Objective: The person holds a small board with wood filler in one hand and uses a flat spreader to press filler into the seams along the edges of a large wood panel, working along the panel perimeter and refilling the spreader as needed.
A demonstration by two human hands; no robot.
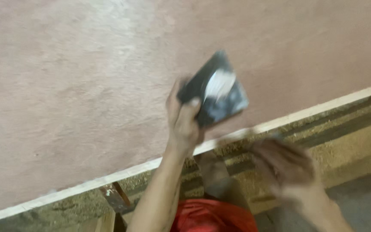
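a: so what's the left hand [184,122] doing here?

b: it's gripping a flat dark grey pad [213,89] with a white smear across it, looks like a sanding block or a scraper, can't say which. thumb is lying over the near face, the other fingers are wrapping round the back, so the hand is closing tight on it. the pad is tilting up above the big pinkish-brown board [74,90], near its pale front edge [305,114]. whether it's actually touching the board i can't tell.

a: and the right hand [285,165]?

b: super blurry. it's hanging lower, just past the board's edge, over the dusty stacked panels [353,137] underneath. can't tell how far it's opening or whether it's holding anything.

a: anything else showing?

b: red cloth [213,217] is peeking in at the bottom between the forearms, plus a grey floor [366,197] at the lower right.
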